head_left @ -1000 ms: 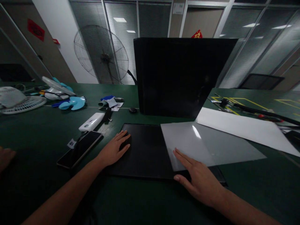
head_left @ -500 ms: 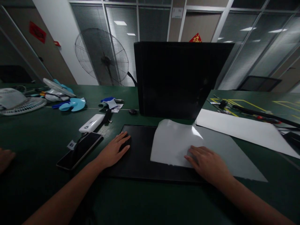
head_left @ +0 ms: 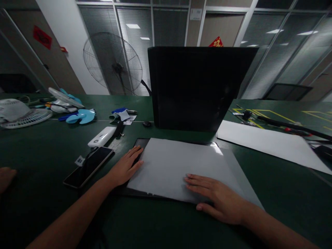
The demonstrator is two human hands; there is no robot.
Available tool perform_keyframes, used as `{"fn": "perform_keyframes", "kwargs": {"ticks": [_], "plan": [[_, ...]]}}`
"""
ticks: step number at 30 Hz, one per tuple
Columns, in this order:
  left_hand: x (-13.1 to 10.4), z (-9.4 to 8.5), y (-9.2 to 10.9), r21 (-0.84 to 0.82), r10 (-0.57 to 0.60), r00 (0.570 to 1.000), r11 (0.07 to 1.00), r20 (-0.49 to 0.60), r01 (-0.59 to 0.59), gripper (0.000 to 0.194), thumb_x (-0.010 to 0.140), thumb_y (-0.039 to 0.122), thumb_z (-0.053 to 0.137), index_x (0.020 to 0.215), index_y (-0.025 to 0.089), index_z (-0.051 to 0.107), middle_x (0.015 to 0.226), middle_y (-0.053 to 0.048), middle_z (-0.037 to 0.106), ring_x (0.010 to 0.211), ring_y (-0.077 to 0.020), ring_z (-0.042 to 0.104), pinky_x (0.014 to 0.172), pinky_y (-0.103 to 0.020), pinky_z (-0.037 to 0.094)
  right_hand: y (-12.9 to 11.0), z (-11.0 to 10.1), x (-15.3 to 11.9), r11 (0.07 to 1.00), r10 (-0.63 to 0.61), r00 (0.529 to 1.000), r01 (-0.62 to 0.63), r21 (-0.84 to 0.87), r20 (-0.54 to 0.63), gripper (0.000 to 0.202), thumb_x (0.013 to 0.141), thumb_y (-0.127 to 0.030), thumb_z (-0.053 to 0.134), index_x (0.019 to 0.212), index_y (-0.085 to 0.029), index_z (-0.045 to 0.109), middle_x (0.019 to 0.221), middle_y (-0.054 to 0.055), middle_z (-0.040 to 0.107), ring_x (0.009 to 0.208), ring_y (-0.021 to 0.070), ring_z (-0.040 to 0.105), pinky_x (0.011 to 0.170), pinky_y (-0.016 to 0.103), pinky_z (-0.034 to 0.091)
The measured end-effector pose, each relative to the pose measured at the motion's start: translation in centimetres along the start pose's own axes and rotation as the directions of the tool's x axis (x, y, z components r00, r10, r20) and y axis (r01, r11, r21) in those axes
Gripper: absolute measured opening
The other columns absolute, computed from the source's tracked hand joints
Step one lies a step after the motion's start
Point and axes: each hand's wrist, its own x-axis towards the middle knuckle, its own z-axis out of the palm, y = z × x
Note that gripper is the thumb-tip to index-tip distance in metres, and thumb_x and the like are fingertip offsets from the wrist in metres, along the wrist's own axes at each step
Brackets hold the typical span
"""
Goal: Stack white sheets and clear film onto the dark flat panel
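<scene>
A glossy, pale translucent sheet lies over a flat black panel on the green table. Only the panel's left side and thin strips along its back and front edges show. My left hand rests with fingers stretched at the panel's left end, by the sheet's left edge, holding nothing. Flat on the sheet's front right part is my right hand, fingers extended and thumb apart. Past its right side, the sheet reaches beyond the panel onto the table.
Behind the sheet stands a large black box-like panel. Left lie a smartphone, a white device and blue fan blades. A white board lies right. Another person's hand is at the far left edge.
The sheet has shifted left and now covers most of the black panel, its left part lying flatter. My right hand moved left and toward me. My left hand stayed in place.
</scene>
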Motion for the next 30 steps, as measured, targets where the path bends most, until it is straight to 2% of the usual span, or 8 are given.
{"fn": "perform_keyframes", "kwargs": {"ticks": [4,7,10,13,17,22,28,30], "plan": [[-0.1,-0.2,0.0,0.017,-0.016,1.0,1.0,0.013,0.016,0.076,0.099,0.062,0.046,0.161,0.02,0.032,0.168,-0.013,0.03,0.152,-0.0364,0.032,0.12,-0.057,0.034,0.3,-0.1,0.0,0.996,-0.023,1.0,0.023,-0.084,-0.004,0.059,0.103,-0.049,0.05,0.157,-0.03,0.04,0.161,0.002,0.037,0.15,0.0223,0.033,0.128,0.049,0.022],[-0.3,-0.3,-0.2,0.007,0.026,0.999,1.0,0.025,-0.026,0.065,0.101,0.044,0.047,0.162,0.029,0.031,0.171,-0.007,0.023,0.153,-0.0355,0.029,0.119,-0.059,0.034,1.6,0.2,-0.1,0.977,0.079,0.985,-0.106,-0.182,-0.15,0.053,0.103,-0.049,0.049,0.152,-0.029,0.049,0.158,0.002,0.042,0.147,0.0242,0.039,0.126,0.053,0.026],[-0.2,-0.3,-0.4,0.006,0.054,0.997,0.998,0.056,-0.055,0.058,0.099,0.032,0.045,0.157,0.03,0.043,0.171,-0.005,0.021,0.155,-0.0349,0.024,0.122,-0.06,0.028,3.7,0.1,-0.5,0.921,0.213,0.918,-0.302,-0.244,-0.333,0.051,0.103,-0.05,0.047,0.146,-0.026,0.057,0.154,0.005,0.049,0.143,0.0272,0.045,0.123,0.057,0.033],[0.0,-0.3,-0.6,-0.012,0.014,0.998,1.0,0.055,-0.013,0.053,0.101,0.034,0.042,0.152,0.025,0.051,0.169,-0.007,0.028,0.155,-0.0348,0.024,0.123,-0.059,0.027,5.8,-0.5,-1.1,0.852,0.322,0.831,-0.464,-0.244,-0.453,0.054,0.103,-0.052,0.042,0.145,-0.023,0.058,0.151,0.006,0.052,0.142,0.028,0.046,0.121,0.058,0.035],[0.2,0.0,-0.9,-0.045,-0.038,0.999,0.998,0.006,0.038,0.051,0.102,0.046,0.043,0.146,0.025,0.058,0.165,-0.008,0.035,0.153,-0.0364,0.029,0.121,-0.062,0.031,7.8,-1.3,-1.5,0.814,0.419,0.781,-0.549,-0.189,-0.463,0.054,0.104,-0.051,0.038,0.141,-0.021,0.062,0.147,0.007,0.056,0.138,0.0266,0.051,0.12,0.053,0.039],[0.3,0.5,-1.5,-0.059,-0.039,0.999,0.998,-0.034,0.037,0.047,0.099,0.034,0.048,0.144,0.026,0.06,0.165,-0.008,0.038,0.153,-0.0334,0.029,0.123,-0.058,0.029,8.5,-1.2,-1.4,0.824,0.425,0.786,-0.541,-0.167,-0.449,0.052,0.103,-0.049,0.038,0.137,-0.02,0.065,0.146,0.006,0.057,0.138,0.0253,0.05,0.121,0.05,0.038],[0.2,0.5,-1.6,-0.059,-0.018,0.999,0.998,-0.032,0.016,0.051,0.098,0.023,0.042,0.147,0.019,0.055,0.165,-0.011,0.036,0.154,-0.0315,0.026,0.124,-0.057,0.027,8.0,-1.4,-1.7,0.645,0.538,0.609,-0.743,-0.18,-0.583,0.059,0.101,-0.053,0.037,0.137,-0.016,0.065,0.143,0.011,0.059,0.13,0.0326,0.057,0.111,0.054,0.047],[0.2,0.6,-1.5,-0.059,-0.009,0.999,0.998,-0.036,0.007,0.051,0.099,0.024,0.04,0.148,0.018,0.054,0.165,-0.011,0.036,0.155,-0.0309,0.026,0.124,-0.056,0.027,8.0,-1.5,-1.8,0.583,0.583,0.576,-0.788,-0.198,-0.573,0.06,0.1,-0.054,0.037,0.136,-0.014,0.065,0.137,0.014,0.063,0.123,0.0348,0.061,0.105,0.056,0.05]]}}
